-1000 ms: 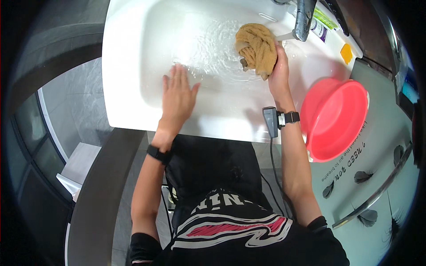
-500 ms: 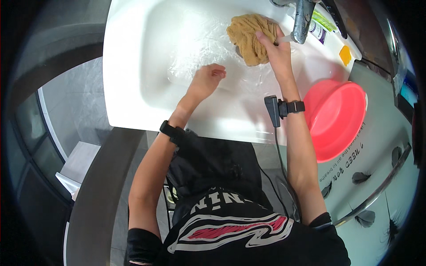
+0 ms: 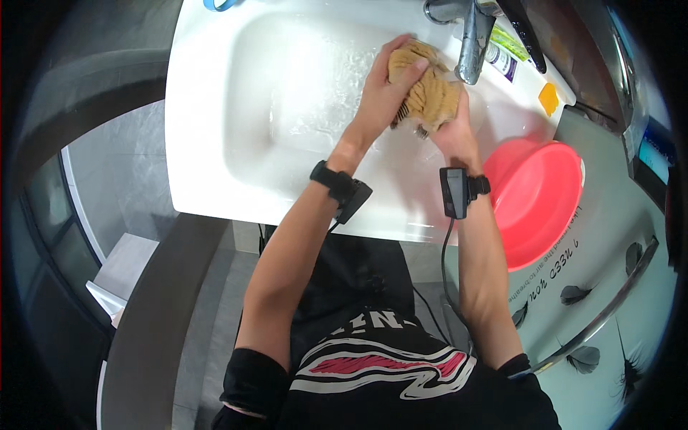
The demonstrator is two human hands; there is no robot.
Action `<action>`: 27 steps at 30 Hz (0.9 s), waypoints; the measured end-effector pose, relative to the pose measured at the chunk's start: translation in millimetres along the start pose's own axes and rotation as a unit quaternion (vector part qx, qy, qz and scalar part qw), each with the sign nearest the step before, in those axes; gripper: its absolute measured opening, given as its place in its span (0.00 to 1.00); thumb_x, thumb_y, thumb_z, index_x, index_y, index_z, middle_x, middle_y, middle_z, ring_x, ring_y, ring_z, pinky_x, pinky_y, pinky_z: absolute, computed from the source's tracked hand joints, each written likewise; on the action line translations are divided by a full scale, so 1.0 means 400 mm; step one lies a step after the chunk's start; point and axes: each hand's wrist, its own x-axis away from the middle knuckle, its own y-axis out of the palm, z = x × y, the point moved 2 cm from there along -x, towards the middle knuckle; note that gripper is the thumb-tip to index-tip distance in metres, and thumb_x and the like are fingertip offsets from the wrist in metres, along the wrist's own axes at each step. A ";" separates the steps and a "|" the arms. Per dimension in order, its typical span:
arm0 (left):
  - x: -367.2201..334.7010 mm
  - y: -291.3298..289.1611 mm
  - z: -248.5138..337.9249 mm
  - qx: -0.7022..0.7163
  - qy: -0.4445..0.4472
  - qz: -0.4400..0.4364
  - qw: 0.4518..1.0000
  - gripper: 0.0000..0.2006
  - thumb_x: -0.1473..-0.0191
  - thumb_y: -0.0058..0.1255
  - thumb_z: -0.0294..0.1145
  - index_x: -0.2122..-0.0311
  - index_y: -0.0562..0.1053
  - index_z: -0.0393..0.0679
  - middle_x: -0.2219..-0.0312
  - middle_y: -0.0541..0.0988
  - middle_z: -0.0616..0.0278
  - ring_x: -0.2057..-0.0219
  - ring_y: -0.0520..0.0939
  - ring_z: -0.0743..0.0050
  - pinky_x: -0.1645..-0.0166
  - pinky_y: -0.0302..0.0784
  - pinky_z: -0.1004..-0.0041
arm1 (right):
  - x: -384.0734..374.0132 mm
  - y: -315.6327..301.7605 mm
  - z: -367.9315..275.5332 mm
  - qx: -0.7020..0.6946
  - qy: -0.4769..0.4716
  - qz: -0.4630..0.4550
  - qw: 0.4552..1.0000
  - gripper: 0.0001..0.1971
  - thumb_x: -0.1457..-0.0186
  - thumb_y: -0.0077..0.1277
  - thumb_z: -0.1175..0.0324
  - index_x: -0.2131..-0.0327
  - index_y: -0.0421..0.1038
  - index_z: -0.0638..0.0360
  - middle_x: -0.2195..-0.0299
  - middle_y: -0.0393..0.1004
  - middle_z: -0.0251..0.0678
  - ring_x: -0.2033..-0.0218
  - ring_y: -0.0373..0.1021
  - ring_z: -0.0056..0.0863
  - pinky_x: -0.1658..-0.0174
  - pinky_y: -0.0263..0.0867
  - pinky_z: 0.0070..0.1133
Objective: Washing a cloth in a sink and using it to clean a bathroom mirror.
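A wet, crumpled tan cloth [image 3: 434, 97] is held up between both hands over the white sink [image 3: 247, 107], just left of the faucet [image 3: 471, 54]. My left hand [image 3: 383, 93] grips its left side, thumb pressed on top. Around the lower right edge, the fingers of my right hand [image 3: 459, 132] are closed, partly hidden by the cloth. A dark striped patch shows at the cloth's lower left edge, and I cannot make out what it is. Shallow rippling water [image 3: 326, 89] lies in the basin.
A pink plastic basin [image 3: 534, 204] stands right of the sink, by my right forearm. On the sink's right ledge lie a white and purple tube [image 3: 502, 61], a green packet [image 3: 510, 44] and a yellow-orange piece [image 3: 548, 99]. A blue ring-like item [image 3: 219, 4] sits at the far left rim.
My left hand has moved up and right from over the basin and taken hold of the cloth. The cloth has shifted slightly right and down, bunching up; my right hand has moved lower.
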 end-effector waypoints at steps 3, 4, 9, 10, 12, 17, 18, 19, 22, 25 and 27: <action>-0.015 -0.014 -0.049 -0.021 -0.022 0.038 0.999 0.19 0.49 0.64 0.36 0.53 0.75 0.39 0.59 0.80 0.57 0.59 0.79 0.74 0.53 0.76 0.73 | -0.034 -0.027 0.073 0.051 -0.057 -0.076 0.994 0.15 0.31 0.38 0.61 0.47 0.64 0.55 0.58 0.73 0.33 0.57 0.73 0.25 0.57 0.74 0.26; -0.014 -0.002 -0.059 -0.019 -0.019 0.045 0.999 0.19 0.49 0.64 0.36 0.53 0.75 0.39 0.59 0.80 0.57 0.59 0.79 0.74 0.53 0.76 0.73 | -0.032 -0.009 0.071 0.055 -0.052 -0.081 0.994 0.15 0.31 0.38 0.61 0.47 0.64 0.55 0.58 0.73 0.33 0.57 0.73 0.25 0.57 0.74 0.26; -0.018 0.131 -0.069 -0.130 0.072 0.102 0.984 0.12 0.56 0.59 0.30 0.63 0.80 0.40 0.64 0.81 0.53 0.61 0.81 0.54 0.54 0.75 0.62 | 0.005 -0.027 0.002 0.040 -0.080 0.230 0.969 0.13 0.31 0.37 0.58 0.57 0.69 0.52 0.65 0.73 0.30 0.63 0.73 0.23 0.65 0.72 0.22; -0.021 0.141 -0.066 -0.127 0.069 0.112 0.983 0.11 0.57 0.57 0.29 0.65 0.81 0.41 0.66 0.81 0.50 0.62 0.81 0.47 0.54 0.74 0.60 | -0.005 -0.061 0.007 0.042 -0.077 0.229 0.969 0.13 0.31 0.37 0.58 0.57 0.69 0.52 0.65 0.73 0.30 0.63 0.73 0.23 0.65 0.72 0.22; -0.010 0.156 -0.057 -0.186 0.126 0.173 0.959 0.11 0.59 0.54 0.28 0.67 0.80 0.39 0.71 0.79 0.45 0.66 0.78 0.39 0.58 0.73 0.57 | -0.027 -0.107 0.015 0.167 -0.173 0.146 0.960 0.16 0.32 0.37 0.54 0.56 0.69 0.53 0.64 0.73 0.30 0.64 0.73 0.24 0.64 0.72 0.22; -0.001 0.111 -0.071 -0.126 -0.039 0.216 0.967 0.11 0.45 0.52 0.34 0.67 0.76 0.34 0.65 0.77 0.44 0.59 0.75 0.42 0.53 0.66 0.50 | 0.015 -0.041 0.045 0.113 -0.176 0.157 0.965 0.19 0.32 0.39 0.52 0.50 0.68 0.55 0.60 0.74 0.31 0.61 0.73 0.25 0.61 0.72 0.22; 0.007 0.096 -0.065 -0.127 -0.040 0.219 0.967 0.11 0.45 0.52 0.34 0.67 0.76 0.34 0.65 0.77 0.44 0.59 0.75 0.42 0.53 0.66 0.50 | 0.035 0.005 0.039 0.122 -0.124 0.148 0.974 0.20 0.32 0.39 0.52 0.47 0.67 0.56 0.59 0.74 0.31 0.60 0.73 0.24 0.58 0.72 0.21; 0.009 0.086 -0.058 -0.152 -0.016 0.224 0.963 0.15 0.41 0.50 0.37 0.61 0.74 0.33 0.62 0.76 0.41 0.56 0.74 0.40 0.51 0.66 0.50 | 0.046 0.039 0.030 0.124 -0.123 0.149 0.973 0.20 0.32 0.39 0.52 0.47 0.67 0.56 0.59 0.74 0.31 0.60 0.73 0.24 0.58 0.72 0.21; 0.036 0.059 -0.055 -0.213 0.019 0.192 0.958 0.24 0.38 0.48 0.45 0.49 0.68 0.31 0.57 0.74 0.37 0.51 0.72 0.36 0.48 0.66 0.51 | 0.048 0.076 0.018 0.067 -0.065 0.120 0.988 0.23 0.31 0.36 0.50 0.45 0.66 0.58 0.54 0.74 0.32 0.56 0.73 0.24 0.52 0.70 0.22; 0.060 0.007 -0.039 -0.223 0.017 0.129 0.966 0.32 0.37 0.47 0.50 0.41 0.62 0.30 0.53 0.73 0.34 0.47 0.71 0.33 0.43 0.66 0.53 | 0.027 0.062 0.001 0.107 -0.048 0.029 0.993 0.25 0.31 0.37 0.49 0.45 0.66 0.60 0.50 0.74 0.34 0.52 0.72 0.25 0.47 0.69 0.24; 0.065 -0.055 -0.020 -0.153 -0.019 0.078 0.985 0.36 0.39 0.49 0.54 0.40 0.61 0.29 0.51 0.73 0.35 0.48 0.73 0.38 0.43 0.68 0.55 | 0.004 0.083 -0.006 0.180 0.009 -0.001 0.984 0.27 0.32 0.37 0.48 0.43 0.66 0.60 0.48 0.73 0.35 0.50 0.72 0.26 0.47 0.70 0.26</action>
